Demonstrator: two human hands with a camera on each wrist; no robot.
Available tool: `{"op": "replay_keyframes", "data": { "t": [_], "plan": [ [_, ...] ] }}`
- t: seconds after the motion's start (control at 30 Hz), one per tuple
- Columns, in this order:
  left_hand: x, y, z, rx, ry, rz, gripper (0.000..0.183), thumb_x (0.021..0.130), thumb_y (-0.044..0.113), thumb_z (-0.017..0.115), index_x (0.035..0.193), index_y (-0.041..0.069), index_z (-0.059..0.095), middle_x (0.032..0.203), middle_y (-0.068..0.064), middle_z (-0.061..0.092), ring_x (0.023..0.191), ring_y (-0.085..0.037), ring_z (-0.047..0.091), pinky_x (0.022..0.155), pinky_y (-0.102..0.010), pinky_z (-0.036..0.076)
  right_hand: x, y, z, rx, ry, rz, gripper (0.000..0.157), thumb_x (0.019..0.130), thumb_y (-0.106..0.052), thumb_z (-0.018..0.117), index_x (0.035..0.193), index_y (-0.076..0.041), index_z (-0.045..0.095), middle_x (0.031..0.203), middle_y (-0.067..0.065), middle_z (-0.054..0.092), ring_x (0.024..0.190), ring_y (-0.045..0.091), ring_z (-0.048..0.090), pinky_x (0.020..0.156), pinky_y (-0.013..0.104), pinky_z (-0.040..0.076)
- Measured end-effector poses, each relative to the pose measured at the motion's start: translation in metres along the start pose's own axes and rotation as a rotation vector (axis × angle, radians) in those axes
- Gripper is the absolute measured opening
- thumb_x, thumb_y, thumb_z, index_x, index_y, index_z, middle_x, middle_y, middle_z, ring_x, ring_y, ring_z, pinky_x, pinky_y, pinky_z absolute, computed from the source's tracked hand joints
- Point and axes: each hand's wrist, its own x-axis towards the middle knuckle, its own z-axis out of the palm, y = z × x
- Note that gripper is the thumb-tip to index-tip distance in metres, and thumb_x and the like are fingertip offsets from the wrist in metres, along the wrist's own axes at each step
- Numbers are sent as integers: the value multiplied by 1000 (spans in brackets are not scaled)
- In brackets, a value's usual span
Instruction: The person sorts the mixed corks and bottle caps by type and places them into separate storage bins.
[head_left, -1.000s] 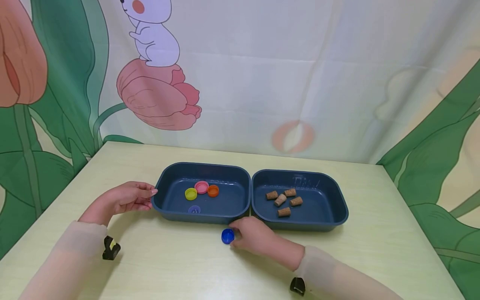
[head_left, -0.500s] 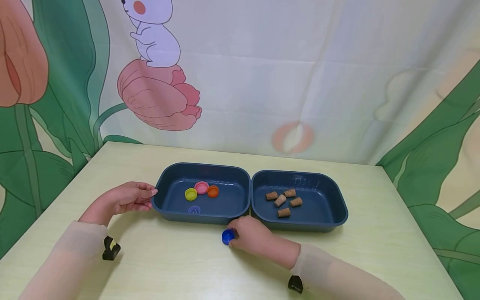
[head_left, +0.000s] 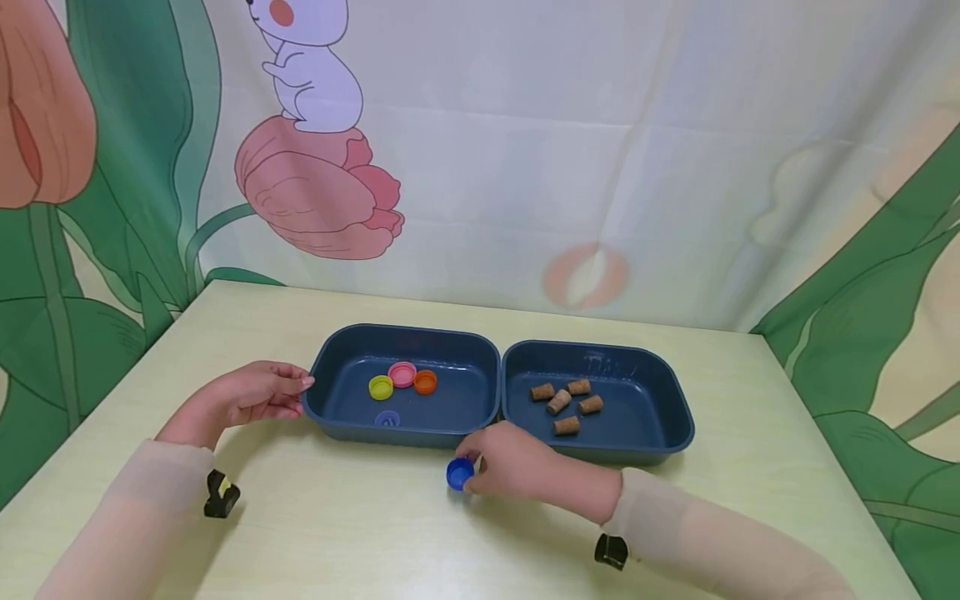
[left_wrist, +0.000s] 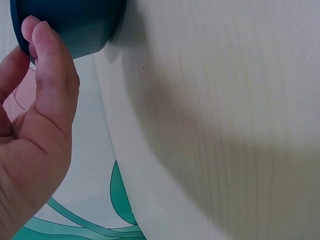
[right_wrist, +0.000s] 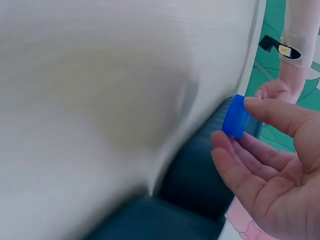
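Note:
My right hand (head_left: 512,462) pinches a blue bottle cap (head_left: 460,474) between thumb and fingers, just in front of where two dark blue trays meet. In the right wrist view the cap (right_wrist: 235,117) is held off the table, its ridged side showing. At the far side, my left hand (head_left: 258,393) grips the left end of the left tray (head_left: 461,400) by its rim. The left wrist view shows thumb and fingertips at the tray's edge (left_wrist: 82,30). Inside that tray lie a yellow cap (head_left: 381,387), a pink cap (head_left: 402,374), an orange cap (head_left: 425,382) and a purple cap (head_left: 387,419).
The right tray (head_left: 637,408) stands against the left one and holds several corks (head_left: 558,402). Both trays rest on a pale wooden table (head_left: 315,517). Behind the table hangs a printed cloth (head_left: 480,167) with flowers and a white animal.
The right hand has taken hold of the blue bottle cap and moved it slightly to the right. The left hand stays at the left tray's end.

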Motion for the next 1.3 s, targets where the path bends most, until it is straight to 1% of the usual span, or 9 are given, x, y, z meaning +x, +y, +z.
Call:
{"op": "replay_keyframes", "data": {
  "t": [0.1,0.23,0.4,0.6,0.77,0.87,0.97,1.13,1.3],
  "plan": [
    [0,-1,0,-3,-1,3,22,108,15,50,122,-1,53,80,5,67,73,-7,65,75,-20,62,0,-3,-8,5,-19,5,30,88,-14,79,116,-5,74,106,7,78,85,13,68,72,18,54],
    [0,-2,-1,-20,-1,12,17,107,15,51,117,2,57,79,5,67,72,-6,65,74,-19,62,0,-7,-19,26,-35,9,31,88,-15,80,117,-4,74,105,7,77,85,12,67,73,19,54],
    [-1,-4,0,-60,16,15,13,106,15,53,111,6,61,77,6,68,71,-6,67,73,-18,62,3,-10,-39,53,-48,-12,34,89,-17,79,121,-5,72,105,6,78,89,11,69,76,19,55],
    [-2,-6,1,-79,60,22,17,106,17,56,115,3,62,77,6,69,70,-5,67,72,-18,62,10,-13,-69,5,-52,-44,37,92,-20,78,125,-7,70,105,5,78,90,8,70,75,15,56],
    [-4,-7,2,-77,101,28,17,105,18,59,113,5,66,76,7,70,70,-5,67,71,-18,61,20,-13,-93,-36,-69,-51,39,93,-21,76,129,-7,68,111,7,77,97,13,71,83,21,59],
    [-4,-8,3,-65,130,29,17,104,18,60,111,5,68,75,7,71,70,-5,68,70,-18,61,29,-10,-103,-56,-75,-79,40,94,-20,75,130,-5,68,114,10,77,101,16,72,87,24,60],
    [-5,-8,5,-45,166,27,21,103,19,62,114,2,68,74,8,71,69,-5,69,69,-17,61,38,-7,-109,-57,-83,-94,40,94,-19,75,130,-3,67,118,12,76,107,21,72,91,27,60],
    [-7,-5,9,6,230,23,37,102,18,63,126,-10,62,72,8,71,69,-5,69,68,-18,61,55,-5,-114,-56,-135,-97,42,94,-17,75,133,-3,66,125,14,73,115,25,71,99,31,59],
    [-7,-4,10,21,257,28,40,102,18,63,128,-12,60,71,9,71,67,-4,70,67,-18,61,74,-2,-115,-79,-190,-95,42,95,-18,74,134,-4,65,130,14,71,120,25,68,102,32,58]
  ]
}}
